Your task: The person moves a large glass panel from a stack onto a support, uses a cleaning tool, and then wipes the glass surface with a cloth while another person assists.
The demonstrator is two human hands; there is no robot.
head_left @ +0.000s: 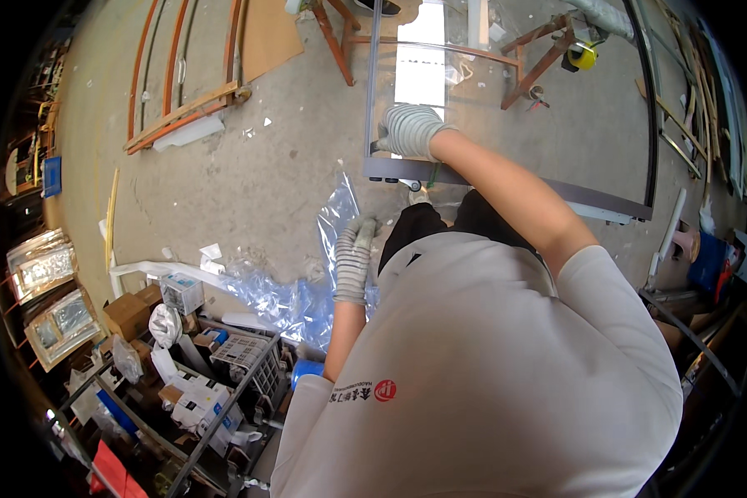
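My right hand (412,131), in a grey striped glove, reaches across to the near left corner of a large framed glass panel (506,178). Its fingers are curled at the corner, and a small dark thing (378,146) shows beside them; what they grip is hidden. Lower down hangs my left hand (353,259), gloved the same way, fingers loosely stretched and apart from the panel. Crumpled clear plastic film (286,303) lies behind and beside it. I cannot see the left hand holding anything.
Reddish trestles (544,62) stand beneath the glass. Past them hangs a yellow tape roll (583,56). A metal-framed cart (199,448) with boxes and a white crate (245,361) is at lower left. Reddish bars (173,66) stand far left; long strips (705,100) lean far right.
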